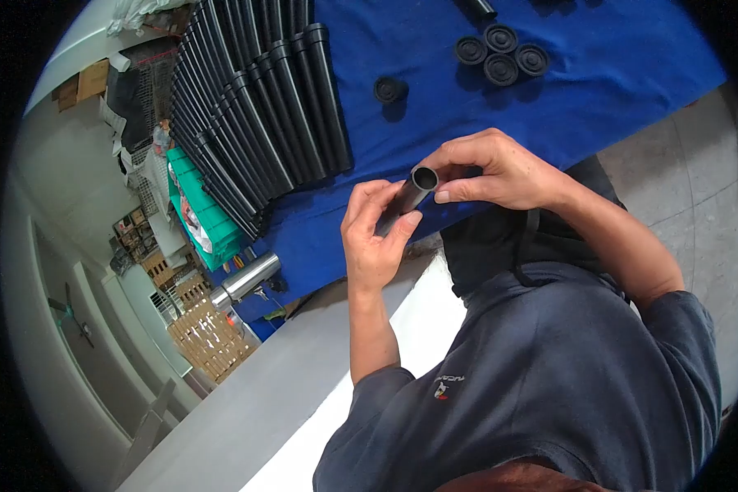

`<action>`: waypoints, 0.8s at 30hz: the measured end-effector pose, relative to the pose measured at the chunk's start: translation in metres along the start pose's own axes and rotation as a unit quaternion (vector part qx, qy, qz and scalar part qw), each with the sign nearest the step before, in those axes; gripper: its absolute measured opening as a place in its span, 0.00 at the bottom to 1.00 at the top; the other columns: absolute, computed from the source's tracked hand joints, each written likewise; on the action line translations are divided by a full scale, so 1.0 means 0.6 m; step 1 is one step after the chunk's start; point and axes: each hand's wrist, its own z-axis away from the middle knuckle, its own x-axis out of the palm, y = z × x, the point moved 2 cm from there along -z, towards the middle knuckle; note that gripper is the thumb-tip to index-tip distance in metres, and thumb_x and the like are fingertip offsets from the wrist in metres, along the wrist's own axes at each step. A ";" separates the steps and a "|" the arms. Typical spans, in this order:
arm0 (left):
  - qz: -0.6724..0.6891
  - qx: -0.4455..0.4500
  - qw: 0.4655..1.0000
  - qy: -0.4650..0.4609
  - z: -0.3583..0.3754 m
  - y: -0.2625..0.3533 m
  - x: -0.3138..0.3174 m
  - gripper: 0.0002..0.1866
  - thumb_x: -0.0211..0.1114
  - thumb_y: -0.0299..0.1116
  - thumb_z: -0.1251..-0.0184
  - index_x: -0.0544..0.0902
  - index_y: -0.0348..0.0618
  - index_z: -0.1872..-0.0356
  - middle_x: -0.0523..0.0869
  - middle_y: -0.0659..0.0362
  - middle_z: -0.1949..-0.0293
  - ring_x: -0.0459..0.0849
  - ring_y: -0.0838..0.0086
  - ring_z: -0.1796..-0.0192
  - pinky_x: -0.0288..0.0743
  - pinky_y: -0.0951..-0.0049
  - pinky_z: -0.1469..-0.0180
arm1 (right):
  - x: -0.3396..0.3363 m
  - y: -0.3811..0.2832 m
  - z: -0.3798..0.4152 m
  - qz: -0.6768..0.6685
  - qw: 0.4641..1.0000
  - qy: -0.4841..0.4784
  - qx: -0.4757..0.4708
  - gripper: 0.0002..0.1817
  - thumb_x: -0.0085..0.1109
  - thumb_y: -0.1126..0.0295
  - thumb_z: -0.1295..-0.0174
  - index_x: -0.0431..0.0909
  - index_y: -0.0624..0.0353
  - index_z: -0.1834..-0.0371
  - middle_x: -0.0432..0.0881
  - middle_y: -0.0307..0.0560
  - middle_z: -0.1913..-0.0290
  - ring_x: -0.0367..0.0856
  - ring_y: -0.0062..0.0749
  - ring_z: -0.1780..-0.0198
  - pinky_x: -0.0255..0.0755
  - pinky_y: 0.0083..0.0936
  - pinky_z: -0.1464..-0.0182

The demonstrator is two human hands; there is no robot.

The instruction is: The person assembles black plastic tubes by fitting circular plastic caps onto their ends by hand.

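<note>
A short black tube [402, 205] is tilted up toward me, its open hollow end facing the camera. My left hand [372, 242] is closed around its lower part, thumb on the near side and fingers behind. At the open end, my right hand [500, 170] curls its index finger and thumb about the rim; its other fingers are partly hidden. Beyond the hands, a single round black cap [391, 89] sits on the blue cloth [418, 49]. Farther off, several ringed black caps [500, 69] stand in a cluster.
Many long black tubes with collared ends [303, 107] lie side by side at the left of the table. A green crate [201, 213] and a shiny metal cylinder [250, 277] are at the table's left edge. Another black tube [477, 8] shows at the top.
</note>
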 end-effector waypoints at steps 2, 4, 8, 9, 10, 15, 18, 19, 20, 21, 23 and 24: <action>0.022 -0.008 1.000 -0.018 0.002 -0.006 -0.005 0.20 0.78 0.30 0.38 0.88 0.36 0.44 0.86 0.53 0.51 0.87 0.67 0.50 0.81 0.69 0.47 | -0.001 0.002 0.001 -0.001 1.000 0.004 -0.006 0.20 0.75 0.69 0.36 0.86 0.62 0.41 0.88 0.42 0.60 0.84 0.25 0.58 0.80 0.28 0.52; 0.037 -0.011 0.999 -0.029 0.002 -0.006 -0.007 0.21 0.77 0.31 0.35 0.87 0.35 0.43 0.86 0.53 0.51 0.87 0.66 0.50 0.80 0.69 0.46 | -0.001 0.005 0.002 0.003 1.000 0.011 -0.008 0.21 0.73 0.65 0.34 0.85 0.59 0.40 0.87 0.43 0.63 0.85 0.27 0.60 0.79 0.28 0.56; 0.035 -0.005 0.999 -0.038 0.000 -0.005 -0.007 0.21 0.75 0.33 0.31 0.86 0.34 0.41 0.87 0.51 0.50 0.88 0.64 0.49 0.80 0.68 0.44 | 0.001 -0.001 0.002 -0.011 0.999 0.024 -0.025 0.22 0.73 0.63 0.33 0.84 0.59 0.38 0.86 0.43 0.65 0.85 0.27 0.61 0.78 0.28 0.57; 0.032 -0.002 0.999 -0.041 0.000 -0.006 -0.006 0.21 0.74 0.34 0.31 0.86 0.33 0.41 0.88 0.50 0.50 0.88 0.63 0.48 0.80 0.67 0.44 | 0.001 -0.003 0.002 0.002 1.000 0.022 -0.020 0.23 0.73 0.62 0.33 0.84 0.59 0.38 0.86 0.43 0.65 0.85 0.27 0.62 0.78 0.28 0.57; 0.028 -0.004 0.999 -0.045 0.000 -0.007 -0.005 0.21 0.74 0.34 0.30 0.86 0.33 0.41 0.88 0.50 0.50 0.88 0.62 0.48 0.80 0.67 0.44 | -0.002 -0.007 0.002 0.016 1.000 0.019 -0.015 0.23 0.73 0.62 0.33 0.84 0.59 0.38 0.86 0.43 0.64 0.85 0.27 0.62 0.78 0.28 0.58; -0.074 0.116 0.984 0.117 0.001 0.000 0.013 0.17 0.73 0.32 0.31 0.88 0.31 0.47 0.90 0.50 0.56 0.89 0.59 0.53 0.81 0.65 0.47 | -0.002 0.001 0.001 0.024 0.999 0.029 -0.014 0.21 0.75 0.63 0.35 0.84 0.60 0.42 0.84 0.39 0.67 0.81 0.24 0.64 0.76 0.27 0.59; 0.070 0.179 0.966 0.171 0.052 -0.008 0.030 0.15 0.70 0.36 0.27 0.87 0.31 0.55 0.89 0.50 0.60 0.87 0.63 0.58 0.81 0.66 0.53 | -0.001 -0.003 0.000 0.014 0.999 0.036 0.022 0.19 0.77 0.63 0.36 0.84 0.61 0.48 0.81 0.37 0.69 0.78 0.21 0.65 0.74 0.25 0.61; 0.099 0.159 0.973 0.134 0.070 -0.009 0.043 0.12 0.70 0.35 0.27 0.85 0.33 0.61 0.89 0.48 0.62 0.87 0.64 0.60 0.80 0.67 0.57 | -0.002 -0.007 0.000 0.020 0.999 0.035 0.026 0.19 0.77 0.63 0.37 0.84 0.61 0.50 0.80 0.37 0.70 0.77 0.20 0.66 0.73 0.25 0.62; 0.180 0.144 0.969 0.087 0.079 -0.019 0.064 0.12 0.75 0.29 0.34 0.85 0.31 0.57 0.89 0.50 0.64 0.88 0.63 0.62 0.80 0.68 0.60 | -0.001 -0.011 0.000 0.026 0.999 0.032 0.030 0.18 0.78 0.63 0.38 0.83 0.61 0.52 0.79 0.36 0.71 0.76 0.20 0.67 0.72 0.24 0.63; 0.387 -0.001 0.921 0.044 0.083 -0.023 0.094 0.16 0.74 0.33 0.31 0.84 0.32 0.51 0.88 0.52 0.65 0.87 0.65 0.65 0.81 0.69 0.62 | -0.002 -0.012 0.000 0.038 0.998 0.033 0.034 0.19 0.79 0.62 0.39 0.83 0.61 0.53 0.78 0.36 0.71 0.75 0.19 0.67 0.71 0.24 0.64; 0.665 -0.173 0.726 -0.009 0.085 -0.026 0.130 0.21 0.72 0.38 0.26 0.82 0.35 0.41 0.86 0.55 0.66 0.85 0.68 0.68 0.81 0.70 0.66 | -0.003 -0.005 0.002 0.065 0.997 0.031 0.041 0.19 0.80 0.61 0.40 0.82 0.61 0.56 0.77 0.35 0.73 0.73 0.18 0.69 0.69 0.23 0.65; 0.749 -0.202 0.631 -0.017 0.076 -0.027 0.140 0.22 0.71 0.40 0.25 0.81 0.37 0.38 0.85 0.56 0.67 0.84 0.69 0.69 0.81 0.70 0.67 | -0.002 -0.002 0.003 0.061 0.997 0.029 0.042 0.20 0.81 0.61 0.41 0.82 0.61 0.56 0.77 0.35 0.73 0.72 0.18 0.69 0.69 0.23 0.66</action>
